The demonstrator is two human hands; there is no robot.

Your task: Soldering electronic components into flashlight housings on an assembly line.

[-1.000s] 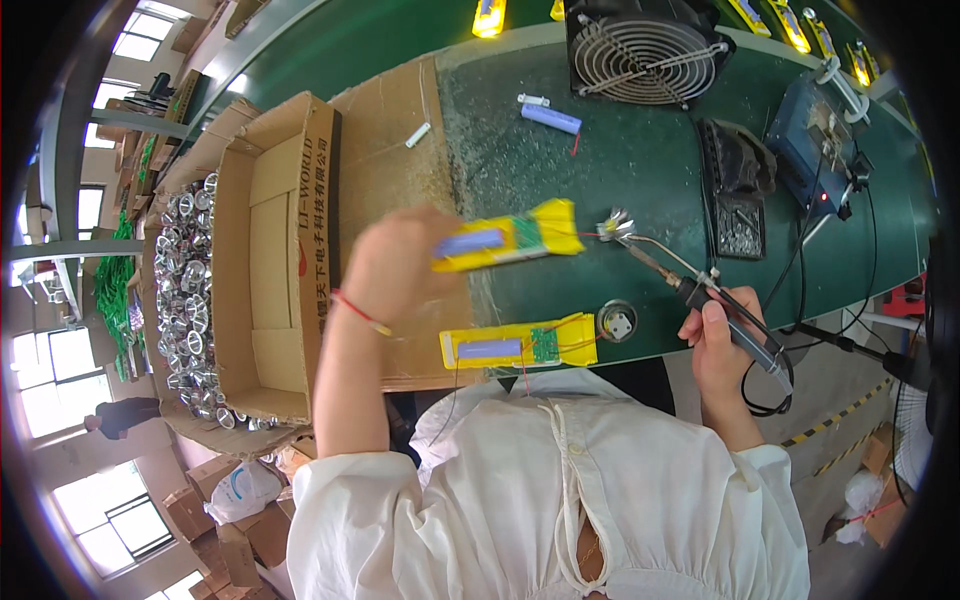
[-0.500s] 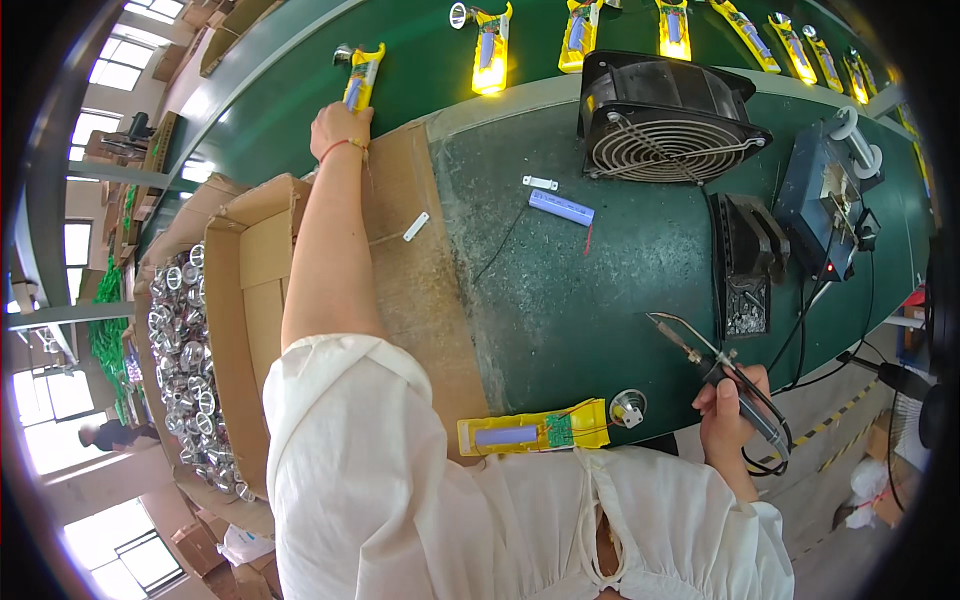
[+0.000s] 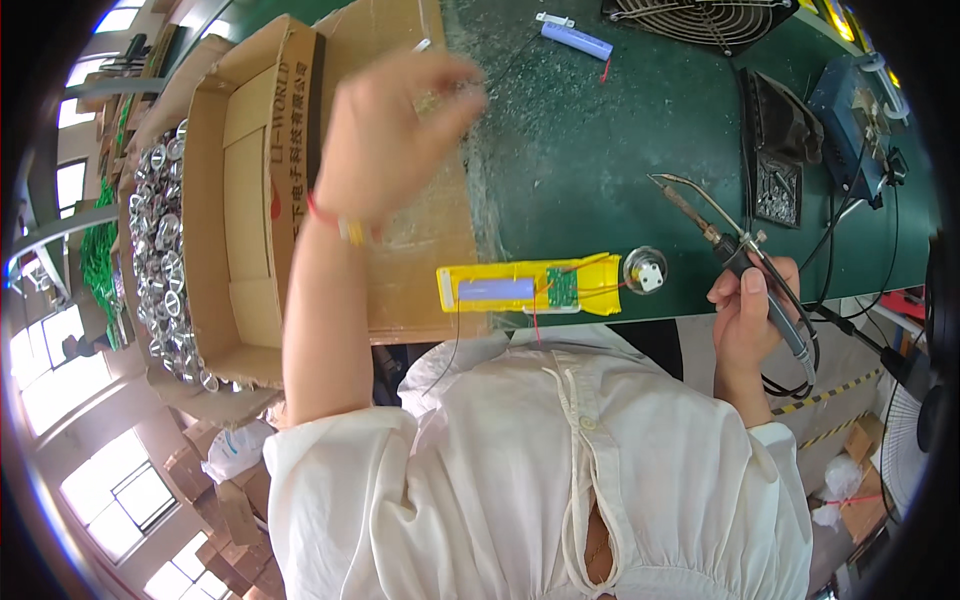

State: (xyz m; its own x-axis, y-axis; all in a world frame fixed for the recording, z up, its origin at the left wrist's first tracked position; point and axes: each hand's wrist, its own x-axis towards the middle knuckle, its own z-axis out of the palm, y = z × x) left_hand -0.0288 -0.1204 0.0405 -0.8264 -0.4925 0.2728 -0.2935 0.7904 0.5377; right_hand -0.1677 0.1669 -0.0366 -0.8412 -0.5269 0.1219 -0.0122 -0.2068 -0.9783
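Note:
My left hand [image 3: 400, 125], smeared by motion, hovers over the brown cardboard at the table's left. Its thumb and forefinger stand apart, with nothing visible between them. In my right hand [image 3: 752, 310] is a soldering iron [image 3: 735, 255], its tip pointing up and left, with a thin curved metal tube alongside. Near the table's front edge lies a yellow flashlight housing [image 3: 612, 272] holding a blue battery cell [image 3: 495, 290] and a green circuit board [image 3: 562, 286]. A round silver lamp head [image 3: 645, 271] sits at its right end. Farther back lies a loose blue cell [image 3: 577, 41] with wires.
An open cardboard box [image 3: 255, 215] stands at left, beside a carton of shiny reflectors [image 3: 160, 240]. A black fan [image 3: 700, 20] is at the back. Right of it stand a dark metal holder [image 3: 785, 120], a solder scrap tray [image 3: 778, 190] and a blue soldering unit [image 3: 850, 105] with cables.
My left hand has left the yellow flashlight housing on the far belt and drawn back toward me. The view has tilted nearer. My right hand still holds the soldering iron.

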